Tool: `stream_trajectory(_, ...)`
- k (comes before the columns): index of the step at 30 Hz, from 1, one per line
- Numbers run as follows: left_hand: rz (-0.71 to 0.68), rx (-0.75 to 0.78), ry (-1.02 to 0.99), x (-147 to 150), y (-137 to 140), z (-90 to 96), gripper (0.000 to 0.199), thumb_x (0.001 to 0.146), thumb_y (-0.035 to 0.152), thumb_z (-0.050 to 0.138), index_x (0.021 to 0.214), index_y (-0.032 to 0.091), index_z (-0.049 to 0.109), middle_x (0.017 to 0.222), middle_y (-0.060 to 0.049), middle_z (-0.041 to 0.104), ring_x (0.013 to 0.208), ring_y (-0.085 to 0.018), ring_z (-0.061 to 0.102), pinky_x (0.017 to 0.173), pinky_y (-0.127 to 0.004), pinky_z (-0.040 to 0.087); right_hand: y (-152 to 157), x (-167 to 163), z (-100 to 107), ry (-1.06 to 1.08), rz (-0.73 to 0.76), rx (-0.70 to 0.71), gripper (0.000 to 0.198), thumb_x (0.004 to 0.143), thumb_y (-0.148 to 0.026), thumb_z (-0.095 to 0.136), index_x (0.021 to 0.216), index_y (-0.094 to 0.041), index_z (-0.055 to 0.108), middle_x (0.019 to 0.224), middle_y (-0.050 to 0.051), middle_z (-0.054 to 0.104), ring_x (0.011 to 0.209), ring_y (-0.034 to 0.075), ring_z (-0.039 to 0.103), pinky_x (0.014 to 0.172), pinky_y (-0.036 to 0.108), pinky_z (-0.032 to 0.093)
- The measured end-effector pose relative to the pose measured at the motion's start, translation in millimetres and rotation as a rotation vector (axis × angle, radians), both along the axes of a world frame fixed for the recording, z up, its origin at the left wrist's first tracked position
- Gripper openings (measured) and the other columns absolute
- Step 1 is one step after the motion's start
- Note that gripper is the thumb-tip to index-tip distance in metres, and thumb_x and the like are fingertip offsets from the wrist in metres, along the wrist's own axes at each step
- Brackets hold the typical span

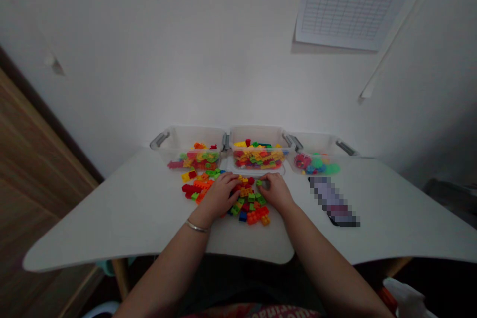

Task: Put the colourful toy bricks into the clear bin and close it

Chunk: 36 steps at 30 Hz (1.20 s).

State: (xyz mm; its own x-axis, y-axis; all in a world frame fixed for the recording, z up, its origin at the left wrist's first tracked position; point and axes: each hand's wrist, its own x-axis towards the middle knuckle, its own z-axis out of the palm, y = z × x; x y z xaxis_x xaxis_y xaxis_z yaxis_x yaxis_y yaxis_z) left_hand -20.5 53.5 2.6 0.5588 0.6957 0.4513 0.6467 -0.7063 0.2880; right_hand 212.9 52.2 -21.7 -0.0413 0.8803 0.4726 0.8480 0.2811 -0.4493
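Loosely heaped, glossy plastic building bricks (246,205) in red, orange, yellow, green and blue lie in one low pile between the table's (149,223) far and near edges, midway between its left and right ends; most are small and studded, and some orange and red ones look longer. The left hand (220,195) rests over the pile's middle, its thumb apart from its fingers and red bricks showing in the gap; I cannot tell whether the fingertips grip any. At the pile's right side, the right hand (275,192) pinches a small light-green brick (259,183) between thumb and fingertips, with more green bricks just below. Along the far edge stand three clear bins: left bin (194,135), middle bin (261,134) and right bin (316,141), each holding colourful plastic pieces.
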Motion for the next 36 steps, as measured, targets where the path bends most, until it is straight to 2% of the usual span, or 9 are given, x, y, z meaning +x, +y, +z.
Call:
stream_trajectory(3,-0.005,0.001,0.001,-1.1,0.0,-0.7,0.031,0.091,0.022,0.057,0.12,0.017,0.065,0.129,-0.01,0.063,0.125,-0.026,0.05,0.112,-0.048,0.041,-0.3,0.7,3.0,0.042,-0.014,0.113,0.017,0.076,-0.02,0.068,0.093,-0.019,0.068,0.091,0.007,0.07,0.092,0.024,0.062,0.083,0.038,0.052)
stream_trajectory(8,-0.007,-0.004,-0.001,-2.1,-0.2,-0.6,0.031,0.091,0.024,0.055,0.121,0.02,0.065,0.129,-0.009,0.062,0.126,-0.026,0.049,0.112,-0.05,0.04,-1.6,2.0,24.7,0.045,0.006,0.422,0.03,0.087,-0.028,0.058,0.115,-0.021,0.067,0.099,0.008,0.069,0.095,0.023,0.061,0.088,0.039,0.049)
stream_trajectory(12,-0.008,-0.009,-0.008,-1.9,-1.8,1.9,0.03,0.092,0.025,0.054,0.12,0.021,0.065,0.13,-0.008,0.062,0.127,-0.025,0.049,0.112,-0.049,0.04,2.9,10.8,50.0,0.042,-0.094,0.545,0.025,0.09,-0.03,0.055,0.107,-0.025,0.072,0.094,0.007,0.067,0.093,0.022,0.059,0.088,0.038,0.046)
stream_trajectory(16,-0.007,-0.014,0.001,-1.9,-3.1,4.1,0.03,0.093,0.026,0.053,0.12,0.02,0.065,0.129,-0.009,0.062,0.126,-0.026,0.05,0.112,-0.05,0.04,14.4,24.8,71.2,0.08,-0.227,0.56,0.025,0.09,-0.032,0.053,0.105,-0.023,0.072,0.099,0.008,0.069,0.1,0.024,0.058,0.095,0.041,0.04)
stream_trajectory(20,0.002,-0.02,-0.005,-2.2,-3.5,5.1,0.029,0.093,0.025,0.054,0.119,0.02,0.066,0.129,-0.008,0.063,0.126,-0.025,0.05,0.113,-0.049,0.04,29.5,32.1,82.0,0.098,-0.262,0.534,0.027,0.091,-0.033,0.052,0.106,-0.022,0.071,0.101,0.009,0.071,0.101,0.024,0.059,0.095,0.04,0.04)
stream_trajectory(27,-0.001,-0.025,0.016,-2.9,-4.6,6.8,0.03,0.093,0.025,0.054,0.12,0.02,0.065,0.13,-0.008,0.062,0.126,-0.025,0.049,0.113,-0.047,0.039,42.8,28.3,83.0,0.135,-0.239,0.375,0.029,0.089,-0.033,0.055,0.105,-0.018,0.073,0.102,0.012,0.073,0.097,0.026,0.06,0.094,0.042,0.041)
stream_trajectory(31,0.007,-0.025,0.018,-3.2,-5.2,7.1,0.03,0.093,0.025,0.054,0.12,0.019,0.065,0.13,-0.008,0.062,0.127,-0.025,0.049,0.113,-0.047,0.039,42.8,25.7,80.5,0.08,-0.244,0.355,0.03,0.09,-0.032,0.053,0.108,-0.018,0.073,0.105,0.012,0.073,0.101,0.026,0.058,0.097,0.044,0.039)
stream_trajectory(36,0.002,-0.015,0.025,-4.2,-4.5,6.1,0.029,0.093,0.026,0.054,0.12,0.02,0.065,0.13,-0.009,0.062,0.127,-0.026,0.049,0.112,-0.049,0.04,43.2,24.9,75.3,0.024,-0.221,0.375,0.03,0.091,-0.029,0.048,0.102,-0.017,0.074,0.1,0.013,0.074,0.098,0.026,0.058,0.099,0.046,0.037)
